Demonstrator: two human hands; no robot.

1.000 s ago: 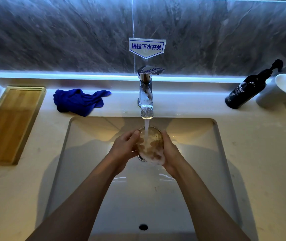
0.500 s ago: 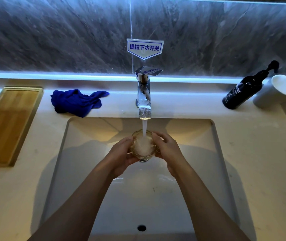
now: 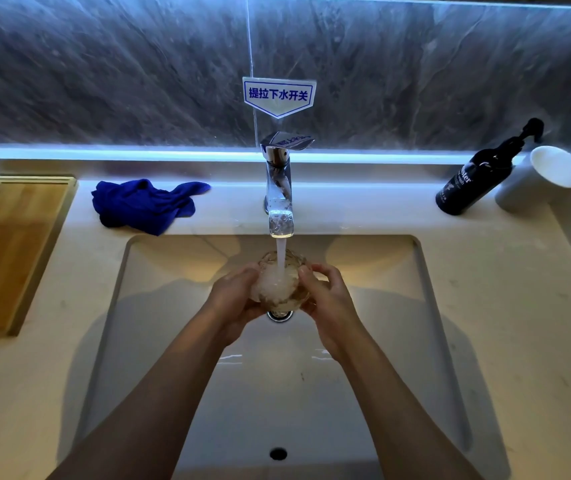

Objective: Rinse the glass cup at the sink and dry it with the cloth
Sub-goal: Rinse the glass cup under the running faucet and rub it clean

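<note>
A clear glass cup point(image 3: 280, 284) sits between both hands over the white sink basin point(image 3: 173, 358), its mouth up. Water streams from the chrome faucet point(image 3: 279, 188) straight into the cup and foams white inside it. My left hand point(image 3: 234, 303) cups the glass from the left and underneath. On the cup's right side, my right hand point(image 3: 329, 303) grips with curled fingers. A crumpled blue cloth point(image 3: 145, 204) lies on the counter ledge, left of the faucet and apart from both hands.
A wooden tray point(image 3: 10, 251) rests at the counter's left edge. At the back right stand a black pump bottle point(image 3: 474, 178) and a white cup point(image 3: 547, 174). The drain point(image 3: 280, 315) shows just under the glass, and an overflow hole point(image 3: 278, 453) sits near the basin's front.
The cup has turned from tilted towards me to mouth-up under the stream. Both hands shifted their hold slightly around it, and foaming water now fills the glass.
</note>
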